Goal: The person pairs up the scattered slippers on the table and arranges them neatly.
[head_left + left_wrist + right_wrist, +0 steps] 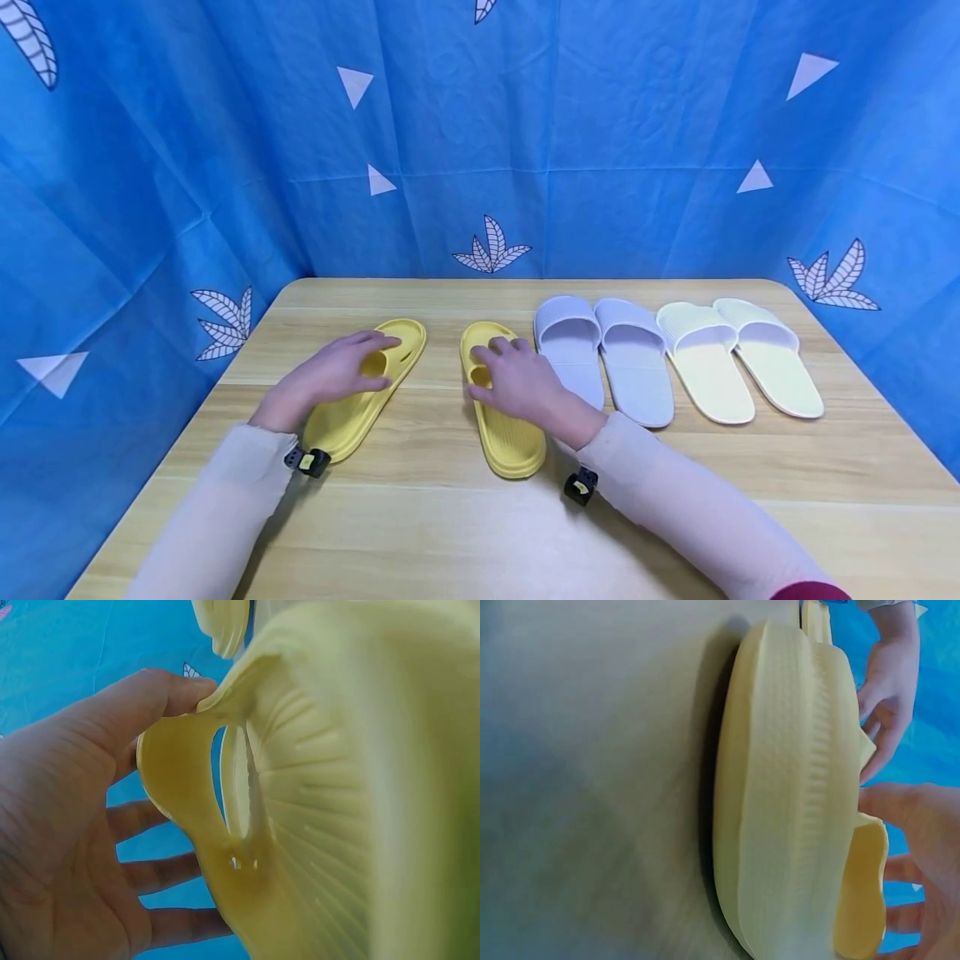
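A yellow slipper lies on the left of the wooden table, slanting with its toe to the far right. My left hand grips its strap; the left wrist view has the thumb at one edge of the strap and the fingers along the other side. The matching yellow slipper lies to the right, nearly straight. Across its strap my right hand holds it, thumb on the near side. In the right wrist view this slipper's side rests on the table, the other fingers partly hidden behind the strap.
Right of the yellow pair stand lavender slippers, partly behind my right forearm, then cream slippers. All have their toes toward the back. A blue patterned curtain hangs behind the table and along its sides.
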{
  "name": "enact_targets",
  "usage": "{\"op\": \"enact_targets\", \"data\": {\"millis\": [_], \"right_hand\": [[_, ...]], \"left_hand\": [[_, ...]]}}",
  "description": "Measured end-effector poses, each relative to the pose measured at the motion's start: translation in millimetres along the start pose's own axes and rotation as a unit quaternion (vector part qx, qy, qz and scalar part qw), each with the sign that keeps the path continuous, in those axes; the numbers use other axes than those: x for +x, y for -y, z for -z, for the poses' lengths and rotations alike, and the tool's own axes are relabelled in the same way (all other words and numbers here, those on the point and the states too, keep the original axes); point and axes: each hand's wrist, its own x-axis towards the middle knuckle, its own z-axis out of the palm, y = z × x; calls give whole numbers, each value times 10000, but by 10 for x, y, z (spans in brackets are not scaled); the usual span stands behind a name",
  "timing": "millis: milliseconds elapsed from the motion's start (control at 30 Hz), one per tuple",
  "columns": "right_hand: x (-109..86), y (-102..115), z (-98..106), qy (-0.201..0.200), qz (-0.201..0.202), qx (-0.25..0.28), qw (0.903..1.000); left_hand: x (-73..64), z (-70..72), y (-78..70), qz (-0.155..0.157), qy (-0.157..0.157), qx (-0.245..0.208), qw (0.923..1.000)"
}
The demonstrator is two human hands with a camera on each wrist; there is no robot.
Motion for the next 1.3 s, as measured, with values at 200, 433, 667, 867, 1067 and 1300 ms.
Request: {"op": "enact_targets", "data": {"millis": [200, 433, 667, 867, 1067, 1300], "right_hand": [[70, -32, -9, -53, -63, 31, 10000], [157, -79, -28, -7, -194, -30, 9998], [228, -113, -41, 71, -294, -12, 9995], [301, -147, -56, 132, -397, 33, 9991], [372, -188, -77, 158, -555, 14, 9983], [433, -196, -84, 106, -635, 63, 9979]], "left_hand": [[69, -18, -38, 103, -22, 9, 9999], [143, -43, -59, 160, -63, 107, 9998], [248, -65, -127, 194, -181, 134, 9996], [335, -74, -177, 363, -138, 148, 9991], [433, -69, -220, 426, -154, 117, 9989], [561, -88, -298, 533, -176, 91, 9984]]}}
